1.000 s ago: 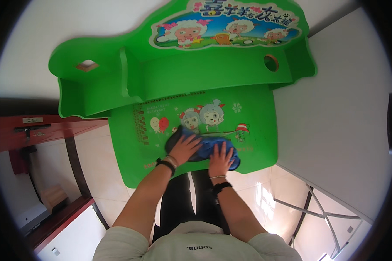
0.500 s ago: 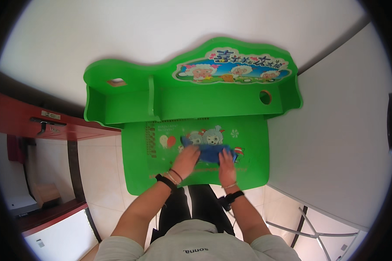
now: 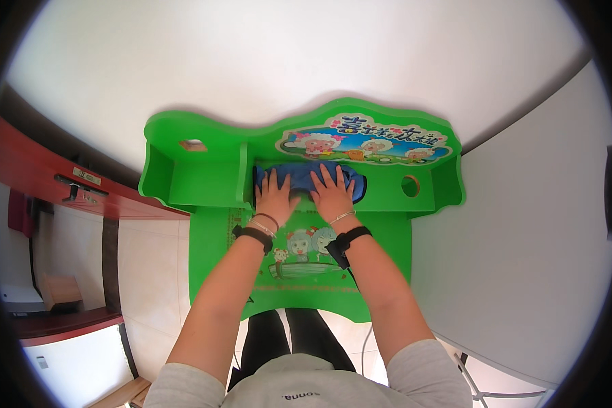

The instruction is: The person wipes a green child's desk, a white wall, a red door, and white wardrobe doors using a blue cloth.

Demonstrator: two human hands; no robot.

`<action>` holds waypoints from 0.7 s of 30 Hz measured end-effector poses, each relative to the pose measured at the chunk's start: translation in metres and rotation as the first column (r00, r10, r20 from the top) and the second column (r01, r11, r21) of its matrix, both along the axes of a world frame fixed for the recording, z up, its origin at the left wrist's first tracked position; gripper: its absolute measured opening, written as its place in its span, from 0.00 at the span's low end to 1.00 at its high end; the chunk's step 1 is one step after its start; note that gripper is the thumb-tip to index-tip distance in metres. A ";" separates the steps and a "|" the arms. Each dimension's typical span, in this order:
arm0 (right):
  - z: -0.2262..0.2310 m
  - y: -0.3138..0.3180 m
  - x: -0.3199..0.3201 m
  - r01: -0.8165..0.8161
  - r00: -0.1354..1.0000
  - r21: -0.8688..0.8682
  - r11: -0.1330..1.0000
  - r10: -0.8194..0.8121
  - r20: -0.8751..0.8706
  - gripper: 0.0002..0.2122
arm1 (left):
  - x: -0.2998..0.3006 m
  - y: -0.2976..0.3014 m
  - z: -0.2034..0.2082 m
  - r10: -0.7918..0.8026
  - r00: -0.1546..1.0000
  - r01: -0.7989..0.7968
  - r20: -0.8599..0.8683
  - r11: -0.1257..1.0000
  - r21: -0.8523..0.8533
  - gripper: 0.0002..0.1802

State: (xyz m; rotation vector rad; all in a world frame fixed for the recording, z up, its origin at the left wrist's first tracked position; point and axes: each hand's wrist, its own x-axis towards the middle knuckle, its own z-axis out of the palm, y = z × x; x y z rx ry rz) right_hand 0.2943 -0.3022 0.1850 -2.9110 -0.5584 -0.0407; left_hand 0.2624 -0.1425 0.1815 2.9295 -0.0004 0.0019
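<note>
A blue folded cloth piece with dark edging (image 3: pixel 301 174) lies in the wider right-hand compartment of the green shelf (image 3: pixel 382 189), close against the divider. My left hand (image 3: pixel 275 198) presses flat on its left part, fingers spread and pointing away from me. On the right part of the cloth rests my right hand (image 3: pixel 334 195), likewise open with fingers apart. Both palms cover some of the cloth, so its exact kind cannot be told.
The shelf stands along the back of a green desk (image 3: pixel 207 248) printed with cartoon figures. A white wall (image 3: pixel 292 54) rises behind. To the left is a red wooden door or panel with a handle (image 3: pixel 78 190); a pale grey panel (image 3: pixel 517 197) borders the right side.
The blue cloth has gone from the desktop up into the shelf compartment behind it. Both hands moved forward with it and now lie flat and spread on top.
</note>
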 end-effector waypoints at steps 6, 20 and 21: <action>-0.023 -0.038 -0.036 -0.111 0.992 0.121 0.986 0.117 -0.048 0.22 | -0.037 -0.008 -0.001 -0.131 0.991 0.128 -0.038 0.990 -0.058 0.30; -0.024 -0.060 -0.038 0.079 0.997 0.027 0.997 -0.078 -0.020 0.20 | -0.022 -0.027 -0.005 -0.262 0.959 0.265 -0.106 0.964 0.022 0.30; -0.016 -0.068 -0.045 0.072 0.996 0.046 0.996 -0.070 -0.060 0.20 | -0.029 -0.028 -0.005 -0.320 0.943 0.325 -0.091 0.944 0.049 0.29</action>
